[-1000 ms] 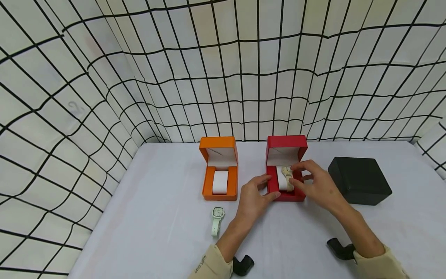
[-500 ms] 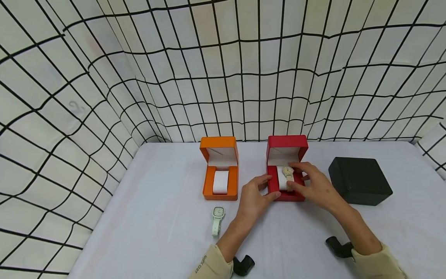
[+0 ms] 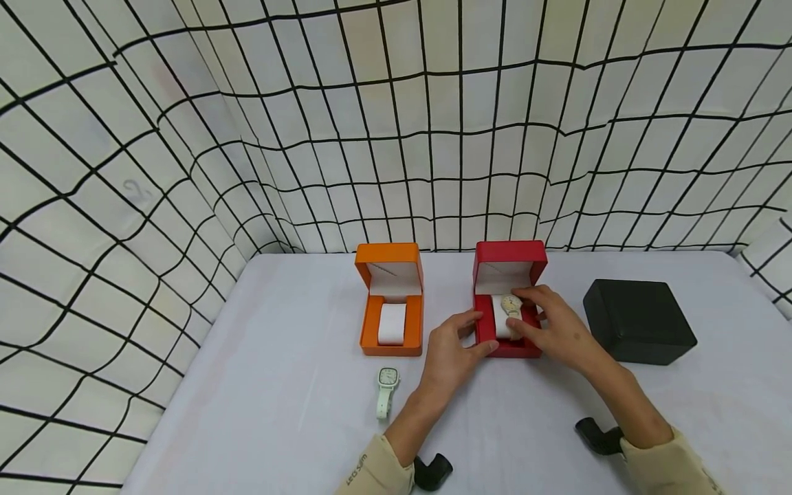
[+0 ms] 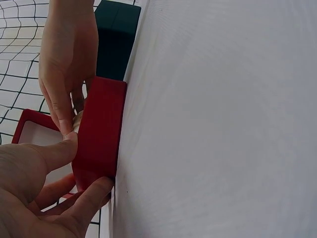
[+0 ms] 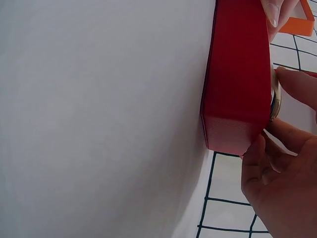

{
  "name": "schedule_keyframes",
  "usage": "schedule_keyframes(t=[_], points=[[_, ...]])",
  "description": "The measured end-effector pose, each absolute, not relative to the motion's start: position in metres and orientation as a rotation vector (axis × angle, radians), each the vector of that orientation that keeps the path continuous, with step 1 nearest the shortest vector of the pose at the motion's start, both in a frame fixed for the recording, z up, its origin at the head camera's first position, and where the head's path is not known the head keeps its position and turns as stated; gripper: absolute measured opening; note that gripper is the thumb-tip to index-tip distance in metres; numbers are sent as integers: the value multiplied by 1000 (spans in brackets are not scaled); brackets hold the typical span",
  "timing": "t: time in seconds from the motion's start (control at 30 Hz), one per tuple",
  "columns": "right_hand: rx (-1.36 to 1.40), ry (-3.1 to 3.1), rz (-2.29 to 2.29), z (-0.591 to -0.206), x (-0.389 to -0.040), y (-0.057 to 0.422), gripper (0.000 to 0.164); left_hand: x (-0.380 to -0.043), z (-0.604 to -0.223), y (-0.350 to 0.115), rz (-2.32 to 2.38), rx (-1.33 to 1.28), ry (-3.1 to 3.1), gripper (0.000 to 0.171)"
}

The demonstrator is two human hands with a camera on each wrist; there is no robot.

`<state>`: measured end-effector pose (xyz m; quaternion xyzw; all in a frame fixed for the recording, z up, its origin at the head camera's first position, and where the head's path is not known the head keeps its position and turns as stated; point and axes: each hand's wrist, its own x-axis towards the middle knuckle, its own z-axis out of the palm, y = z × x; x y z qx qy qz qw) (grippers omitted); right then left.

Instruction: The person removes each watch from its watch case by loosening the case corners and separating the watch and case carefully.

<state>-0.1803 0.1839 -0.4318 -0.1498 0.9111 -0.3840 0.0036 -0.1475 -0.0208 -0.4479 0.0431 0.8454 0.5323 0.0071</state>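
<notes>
A red watch box [image 3: 518, 349] stands with its lid raised, a white cushion [image 3: 498, 322] inside. My left hand [image 3: 452, 350] grips its left front corner; in the left wrist view the thumb lies at the rim of the red box [image 4: 103, 131] and fingers curl beneath. With thumb and index finger, my right hand [image 3: 559, 330] pinches a cream-and-gold watch [image 3: 511, 306] lying over the cushion. Its strap is partly hidden by the thumb. Seen from the right wrist, the watch [image 5: 277, 101] sits edge-on at the box opening, between the right thumb and fingers.
Left of the red box, an orange watch box [image 3: 374, 347] is open with a bare white cushion. A pale green watch [image 3: 384, 394] lies in front of it on the white tablecloth [image 3: 278, 385]. At the right is a dark closed box [image 3: 640, 320]. Black grid netting [image 3: 459, 137] rises behind.
The cream-and-gold watch has shifted slightly left on the cushion with my right hand. The right thumb has moved left and a little up along the strap. My left hand keeps its place.
</notes>
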Motion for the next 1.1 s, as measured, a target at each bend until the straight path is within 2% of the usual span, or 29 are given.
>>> schedule_keyframes(t=[0.27,0.53,0.8,1.1], points=[[-459,2832,-1224,-431,-178,187,60,-147,-449,-20,1660,147,2634,54],[-525,2864,-1203,-433,-179,188,50,-147,-450,-20,1656,140,2634,54],[-491,2873,-1185,-430,-176,188,61,-147,-448,-20,1651,147,2643,55],[-595,2816,-1304,-428,-174,189,59,-147,-448,-20,1649,128,2640,55]])
